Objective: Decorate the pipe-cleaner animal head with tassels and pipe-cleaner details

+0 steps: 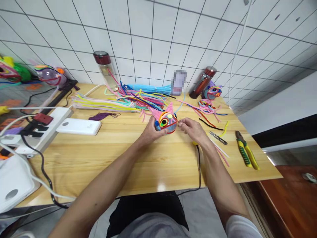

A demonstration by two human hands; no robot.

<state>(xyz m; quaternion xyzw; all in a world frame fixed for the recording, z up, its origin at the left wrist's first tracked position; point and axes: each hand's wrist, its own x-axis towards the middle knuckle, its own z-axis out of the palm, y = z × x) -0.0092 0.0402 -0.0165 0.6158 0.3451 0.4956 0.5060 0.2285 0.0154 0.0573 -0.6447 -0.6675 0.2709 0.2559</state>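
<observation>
My left hand (152,132) is closed around a clear ball decorated as an animal face (170,125), with pink pipe-cleaner ears, a yellow-and-black eye and red trim. The ball is held just above the table. Close to its right side is my right hand (192,129), its thumb and fingertips pinched together; whatever they hold, if anything, is too small to make out. Below that wrist, a yellow object (195,143) with a black cord shows only in part. Thread snips (218,138) and a short yellow pipe cleaner (225,129) lie right of my right hand.
Bundled pipe cleaners (106,103) spread behind the ball. Two bottles, one clear (106,71) and one dark red (203,82), stand by the tiled wall. Yellow-green pliers (246,152) lie at right. A white power bank (78,126), purple tassel (104,115) and power strip (47,130) occupy the left.
</observation>
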